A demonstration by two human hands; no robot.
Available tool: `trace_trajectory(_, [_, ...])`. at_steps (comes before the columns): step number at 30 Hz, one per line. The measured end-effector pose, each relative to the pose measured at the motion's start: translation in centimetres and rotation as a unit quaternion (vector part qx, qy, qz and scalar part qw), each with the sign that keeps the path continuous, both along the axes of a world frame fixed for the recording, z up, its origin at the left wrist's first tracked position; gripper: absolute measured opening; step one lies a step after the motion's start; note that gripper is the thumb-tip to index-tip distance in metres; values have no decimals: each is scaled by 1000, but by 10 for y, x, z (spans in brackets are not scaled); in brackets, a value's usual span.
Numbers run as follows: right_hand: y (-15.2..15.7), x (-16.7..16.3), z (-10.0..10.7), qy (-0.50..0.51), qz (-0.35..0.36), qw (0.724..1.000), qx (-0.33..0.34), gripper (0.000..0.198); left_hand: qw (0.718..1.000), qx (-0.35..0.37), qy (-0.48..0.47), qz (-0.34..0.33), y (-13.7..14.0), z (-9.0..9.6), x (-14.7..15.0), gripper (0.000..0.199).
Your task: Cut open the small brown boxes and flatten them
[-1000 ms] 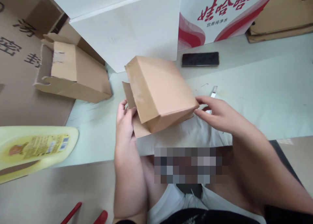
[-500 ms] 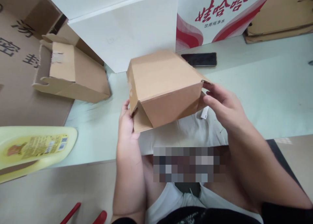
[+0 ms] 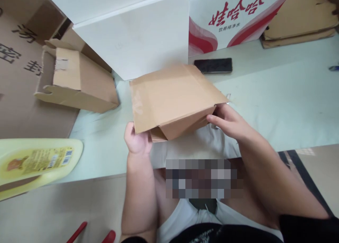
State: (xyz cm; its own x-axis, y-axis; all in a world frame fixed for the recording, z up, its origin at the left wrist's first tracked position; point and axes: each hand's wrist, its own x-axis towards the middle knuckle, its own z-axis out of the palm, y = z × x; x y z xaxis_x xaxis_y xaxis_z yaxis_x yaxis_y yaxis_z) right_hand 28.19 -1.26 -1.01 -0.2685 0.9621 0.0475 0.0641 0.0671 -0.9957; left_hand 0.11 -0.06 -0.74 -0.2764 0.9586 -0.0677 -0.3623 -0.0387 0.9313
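A brown cardboard box (image 3: 174,98) with loose flaps is held over the front of the table, its broad top panel facing up and its near wall slanting down toward me. My left hand (image 3: 137,138) grips the near left corner; some of its fingers are hidden beneath the flap. At the near right corner my right hand (image 3: 225,117) is closed on the cardboard, thumb along the near wall and the other fingers tucked behind the edge. Under the box lies pale cloth (image 3: 196,144), partly covered.
An opened cardboard carton (image 3: 92,80) lies at left, near a yellow bottle (image 3: 42,158). Behind stand a white box (image 3: 137,41) and a red-and-white printed carton (image 3: 233,27). A black phone (image 3: 214,65) and folded cardboard (image 3: 299,17) rest on the pale green table (image 3: 286,101).
The box has tilted and dropped slightly toward me. Its side flaps now spread outward, level with the top panel. Both hands have shifted with it, the right one lower and leftward.
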Motion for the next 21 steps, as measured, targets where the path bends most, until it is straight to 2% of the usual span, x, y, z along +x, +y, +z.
trace_trajectory(3, [1, -6, 0, 35, 3, 999, -23, 52, 999, 23, -15, 45, 2, 3, 2, 31])
trace_trajectory(5, [2, -9, 0, 34, -48, 998, -30, 55, 996, 42, -7, 78, 2, 6, 6, 30])
trace_trajectory(7, [3, -10, -1, 22, -122, 992, -37, 62, 996, 50, 13, 69, 0, 9, 10, 33])
trace_trajectory(10, [4, -10, -2, -30, -216, 976, -24, 75, 998, 28, 61, 19, -5, 11, 15, 42])
trace_trajectory(13, [4, -9, -1, -88, -263, 961, -4, 81, 996, 5, 90, 11, -7, 11, 16, 43])
trace_trajectory(14, [4, -8, 1, -91, -266, 960, -1, 75, 996, 0, 93, 13, -7, 11, 16, 42])
trace_trajectory(17, [3, -4, 6, -63, -262, 963, 3, 34, 996, -15, 91, 16, -6, 13, 13, 34])
trace_trajectory(18, [2, -3, 8, -47, -263, 964, -1, 26, 996, -21, 90, 10, -6, 14, 12, 32])
trace_trajectory(21, [3, 0, 10, 10, -264, 964, -33, 35, 996, -35, 86, -15, -7, 17, 9, 32])
